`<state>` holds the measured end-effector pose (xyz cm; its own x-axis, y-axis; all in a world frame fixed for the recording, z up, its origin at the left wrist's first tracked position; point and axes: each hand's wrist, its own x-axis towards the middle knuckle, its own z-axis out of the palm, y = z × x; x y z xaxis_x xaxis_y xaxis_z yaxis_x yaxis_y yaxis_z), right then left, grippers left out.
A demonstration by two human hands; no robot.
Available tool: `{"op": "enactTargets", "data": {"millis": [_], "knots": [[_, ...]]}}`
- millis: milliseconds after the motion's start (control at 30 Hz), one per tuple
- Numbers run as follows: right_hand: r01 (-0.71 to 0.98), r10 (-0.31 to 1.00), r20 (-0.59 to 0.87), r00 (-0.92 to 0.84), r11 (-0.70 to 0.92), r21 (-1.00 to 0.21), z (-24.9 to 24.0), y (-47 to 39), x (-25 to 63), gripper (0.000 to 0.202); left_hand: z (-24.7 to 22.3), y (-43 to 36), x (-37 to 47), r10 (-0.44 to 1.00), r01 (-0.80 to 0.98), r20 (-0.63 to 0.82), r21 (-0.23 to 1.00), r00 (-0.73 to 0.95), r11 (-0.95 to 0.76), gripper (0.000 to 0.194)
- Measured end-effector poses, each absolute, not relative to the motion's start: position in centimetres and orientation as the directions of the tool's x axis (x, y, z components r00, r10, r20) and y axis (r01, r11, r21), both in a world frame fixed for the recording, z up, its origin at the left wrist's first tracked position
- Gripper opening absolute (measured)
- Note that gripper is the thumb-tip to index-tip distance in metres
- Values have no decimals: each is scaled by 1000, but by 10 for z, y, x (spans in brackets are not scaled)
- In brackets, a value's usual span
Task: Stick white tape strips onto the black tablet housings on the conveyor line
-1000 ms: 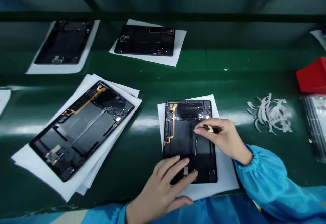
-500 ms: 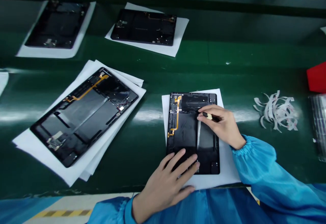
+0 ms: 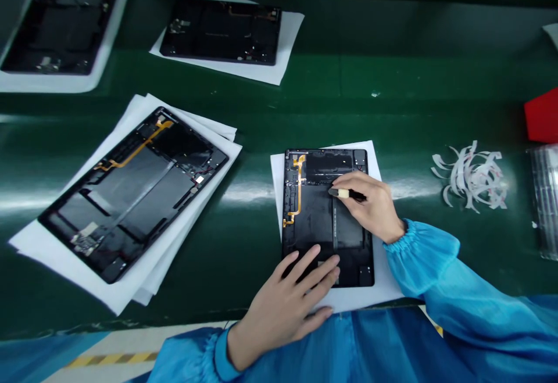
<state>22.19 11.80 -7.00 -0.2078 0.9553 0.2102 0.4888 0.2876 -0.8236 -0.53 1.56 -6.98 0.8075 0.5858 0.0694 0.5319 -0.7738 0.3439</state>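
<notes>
An opened black tablet (image 3: 316,214) with an orange flex cable (image 3: 299,188) along its left side lies on white paper (image 3: 370,299). Over its lower left part rests my left hand (image 3: 288,310), fingers spread, the fingertips on the tablet. My right hand (image 3: 370,203) pinches a small black tool with a cream band (image 3: 343,193) above the upper middle of the tablet. The tool's dark end points left. Whether it touches the surface is hard to tell. Part of the tablet's right edge is hidden by my right hand.
Another opened tablet (image 3: 135,191) lies tilted on stacked paper at the left. Two more tablets (image 3: 222,31) (image 3: 58,28) sit on paper farther back. On the right are curled white strips (image 3: 473,176), a red container (image 3: 543,115) and clear plastic trays (image 3: 547,200).
The camera view has shifted, so most things appear farther left and higher. The tool in my right hand has turned closer to horizontal. My left hand remains spread on the tablet.
</notes>
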Motion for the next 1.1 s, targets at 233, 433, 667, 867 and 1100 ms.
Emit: {"op": "enactTargets", "data": {"millis": [233,433,667,867,1100], "knots": [[486,950,220,-222,303,-820,-72,118,222,27,-70,15,-3,597,539,82,347,798,-768,48],[492,949,222,-223,307,-815,-71,119,221,26,-70,14,1,613,550,90,355,785,-756,45],[481,948,233,-217,311,-819,-73,118,221,27,-71,17,8,649,600,75,312,757,-736,56],[505,964,238,-121,266,-821,-74,117,222,21,-74,19,12,651,596,112,309,751,-741,55],[534,974,206,-95,224,-816,-77,114,223,20,-77,19,11,643,586,113,318,758,-746,53]]}}
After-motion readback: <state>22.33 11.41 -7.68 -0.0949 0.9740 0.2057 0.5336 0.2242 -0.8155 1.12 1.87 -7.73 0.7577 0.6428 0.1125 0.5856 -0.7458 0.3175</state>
